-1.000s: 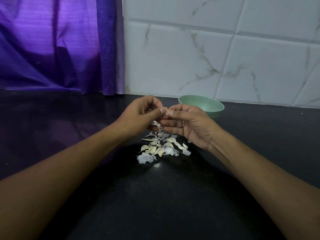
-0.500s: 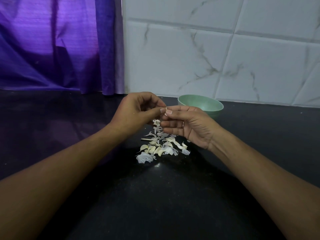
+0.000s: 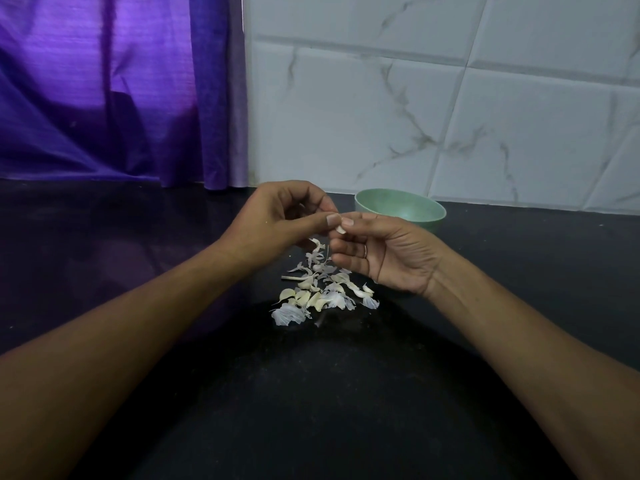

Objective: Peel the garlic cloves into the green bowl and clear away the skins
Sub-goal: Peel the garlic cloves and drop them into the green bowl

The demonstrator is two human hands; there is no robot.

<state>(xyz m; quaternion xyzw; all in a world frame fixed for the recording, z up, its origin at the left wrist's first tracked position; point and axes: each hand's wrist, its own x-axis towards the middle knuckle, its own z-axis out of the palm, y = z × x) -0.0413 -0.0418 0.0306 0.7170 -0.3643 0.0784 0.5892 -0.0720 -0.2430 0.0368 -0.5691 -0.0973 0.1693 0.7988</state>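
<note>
Okay, one garlic clove (image 3: 340, 230) is pinched between both my thumbs and fingertips, held up above the counter. My left hand (image 3: 277, 223) curls onto it from one side, and my right hand (image 3: 394, 258) nips it from the other. Directly below lies the heap of cloves and skins (image 3: 320, 294) on the black counter (image 3: 346, 393). Just behind my right hand stands the green bowl (image 3: 408, 209), near the tiled wall (image 3: 415, 116).

Two hands: the left hand (image 3: 277, 220) and the right hand (image 3: 391, 258). One garlic clove (image 3: 340, 230) pinched between them. One green bowl (image 3: 398, 206). One ring (image 3: 365, 250). One curtain (image 3: 104, 81). One heap of cloves and skins (image 3: 318, 294) on the table (image 3: 346, 393), too jumbled to count.
</note>
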